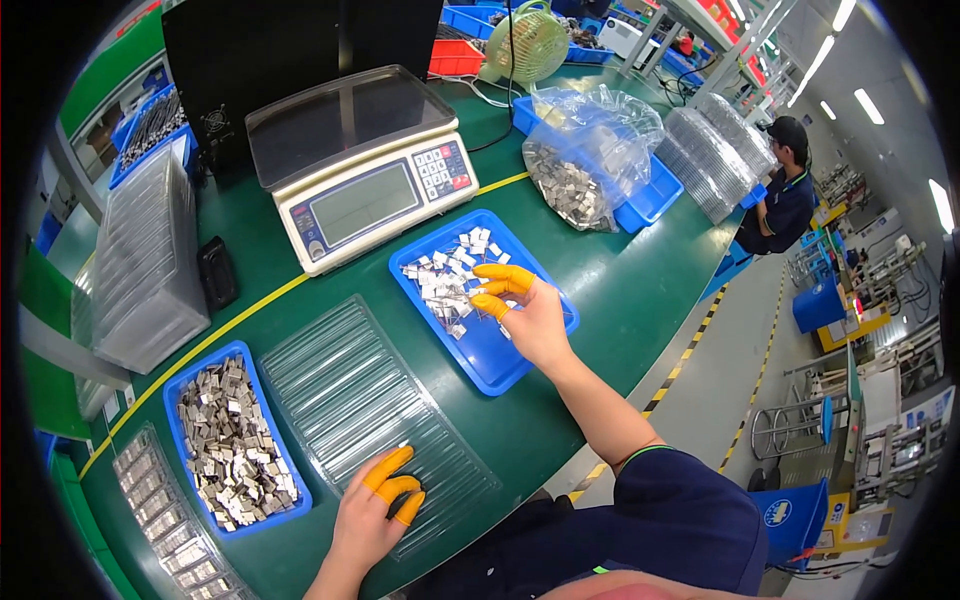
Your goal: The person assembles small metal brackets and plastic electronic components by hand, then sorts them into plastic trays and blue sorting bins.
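Observation:
My left hand (368,508) is over the near part of a clear ribbed plastic tray (345,380). Yellow finger cots cover its bent fingertips, which are apart; a tiny pale spot shows at the uppermost one. My right hand (530,312), also in yellow cots, reaches into a blue tray (495,375). Its thumb and a finger come together at the small white parts with thin wire leads (450,275); what lies between them is too small to make out. Left of the ribbed tray stands a blue tray (176,385) heaped with small grey metallic rectangular pieces (232,440).
A weighing scale (365,205) stands behind the trays. At left are a stack of clear trays (150,270) and a filled clear tray (165,510). Farther right are a plastic bag of parts (575,185), stacked clear trays (700,165) and a seated person (785,200).

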A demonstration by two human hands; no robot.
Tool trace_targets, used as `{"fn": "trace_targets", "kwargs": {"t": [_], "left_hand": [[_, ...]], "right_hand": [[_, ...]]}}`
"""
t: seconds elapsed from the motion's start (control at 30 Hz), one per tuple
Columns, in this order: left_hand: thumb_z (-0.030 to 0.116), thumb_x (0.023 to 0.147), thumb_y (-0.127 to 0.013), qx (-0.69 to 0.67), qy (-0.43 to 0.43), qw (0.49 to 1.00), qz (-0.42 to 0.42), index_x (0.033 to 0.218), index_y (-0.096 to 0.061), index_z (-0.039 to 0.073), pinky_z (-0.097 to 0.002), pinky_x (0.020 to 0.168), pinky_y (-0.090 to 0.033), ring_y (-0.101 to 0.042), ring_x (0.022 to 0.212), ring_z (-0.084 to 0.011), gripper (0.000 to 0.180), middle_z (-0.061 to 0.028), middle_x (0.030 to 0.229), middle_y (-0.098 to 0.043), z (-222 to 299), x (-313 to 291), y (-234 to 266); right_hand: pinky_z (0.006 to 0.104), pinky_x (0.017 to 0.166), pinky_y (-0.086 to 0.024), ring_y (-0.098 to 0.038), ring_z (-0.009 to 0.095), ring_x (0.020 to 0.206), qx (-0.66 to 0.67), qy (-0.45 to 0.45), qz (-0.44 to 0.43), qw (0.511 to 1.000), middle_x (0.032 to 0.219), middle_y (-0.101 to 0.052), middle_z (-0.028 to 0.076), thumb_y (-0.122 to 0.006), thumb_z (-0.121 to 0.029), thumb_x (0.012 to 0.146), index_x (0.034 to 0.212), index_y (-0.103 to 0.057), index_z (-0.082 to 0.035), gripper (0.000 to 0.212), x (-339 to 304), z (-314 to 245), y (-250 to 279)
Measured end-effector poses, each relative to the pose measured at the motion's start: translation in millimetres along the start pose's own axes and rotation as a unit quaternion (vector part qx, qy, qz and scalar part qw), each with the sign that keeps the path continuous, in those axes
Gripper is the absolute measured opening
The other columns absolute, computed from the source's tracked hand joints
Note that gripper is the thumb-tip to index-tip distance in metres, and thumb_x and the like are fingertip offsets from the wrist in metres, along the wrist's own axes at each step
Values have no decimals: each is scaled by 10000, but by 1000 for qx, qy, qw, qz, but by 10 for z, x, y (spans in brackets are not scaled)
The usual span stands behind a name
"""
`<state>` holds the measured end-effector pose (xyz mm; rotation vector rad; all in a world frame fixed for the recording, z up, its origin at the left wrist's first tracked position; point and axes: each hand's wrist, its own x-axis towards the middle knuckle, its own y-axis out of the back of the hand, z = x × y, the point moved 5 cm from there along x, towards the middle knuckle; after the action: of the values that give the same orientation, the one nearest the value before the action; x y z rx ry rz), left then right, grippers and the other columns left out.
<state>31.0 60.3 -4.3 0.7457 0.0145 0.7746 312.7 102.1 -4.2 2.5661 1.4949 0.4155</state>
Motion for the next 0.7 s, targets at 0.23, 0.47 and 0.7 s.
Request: {"fn": "trace_targets", "kwargs": {"t": [0.23, 0.47, 0.7], "left_hand": [[61, 659, -712, -26, -32, 999, -26, 835, -618, 61, -367, 884, -447, -529, 1069, -290, 199, -91, 1091, -591, 76, 14, -96], [-3, 670, -697, -230, 108, 951, 174, 875, -671, -2, -312, 816, -447, -608, 870, -200, 206, -95, 896, -661, -258, -98, 101], [30, 793, -638, -392, 236, 846, 274, 951, -633, -10, -207, 588, -449, -594, 704, -127, 163, -103, 877, -646, -554, -350, 80]], "right_hand": [[237, 719, -494, -618, 114, 789, 11, 49, -38, 998, 915, -664, 74, -659, -42, 774, 1011, -634, -17, 239, -84, -133, -112], [255, 731, -489, -618, 130, 774, 149, 5, -289, 946, 896, -632, 75, -607, -71, 830, 998, -589, 1, 183, -536, -338, -712], [267, 766, -479, -622, 152, 856, 112, 62, -321, 938, 890, -650, 105, -628, -84, 810, 996, -567, 19, 222, -757, -324, -1222]]}}
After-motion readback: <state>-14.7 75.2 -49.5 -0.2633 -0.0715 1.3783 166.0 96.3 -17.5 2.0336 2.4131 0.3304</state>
